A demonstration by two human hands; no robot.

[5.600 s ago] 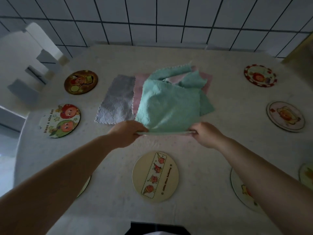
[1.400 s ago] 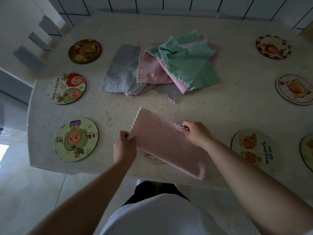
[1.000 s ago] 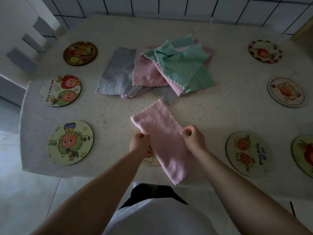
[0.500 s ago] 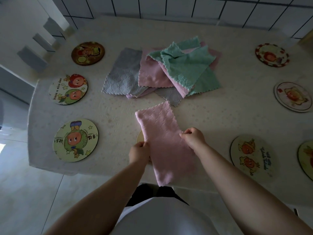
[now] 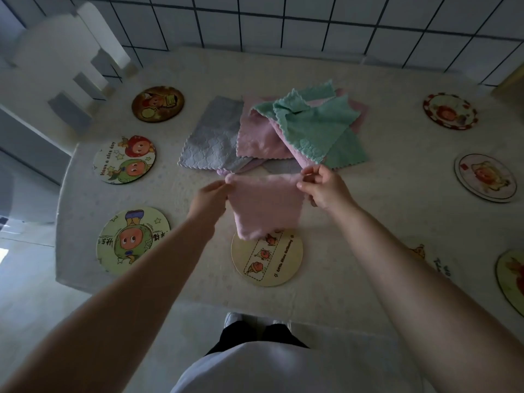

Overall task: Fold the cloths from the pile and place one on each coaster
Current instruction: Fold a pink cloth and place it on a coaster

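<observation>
A folded pink cloth (image 5: pixel 265 204) hangs above the table between my two hands. My left hand (image 5: pixel 208 198) pinches its upper left corner and my right hand (image 5: pixel 321 187) pinches its upper right corner. Its lower edge dangles just over the far rim of a cream round coaster (image 5: pixel 268 259) near the table's front edge. Behind it lies the pile of cloths (image 5: pixel 283 129): grey at the left, pink in the middle, green on top.
Round picture coasters ring the table (image 5: pixel 382 222): three on the left (image 5: pixel 133 239) (image 5: pixel 124 158) (image 5: pixel 158 103), and on the right two (image 5: pixel 450 114) (image 5: pixel 485 177) more, with others cut off at the edge. A white chair back (image 5: pixel 71 69) stands far left. A tiled wall is behind.
The pink cloth lay lengthwise over the front edge; now it is doubled over shorter and lifted off the table. Both hands moved up and away from me, uncovering the cream coaster.
</observation>
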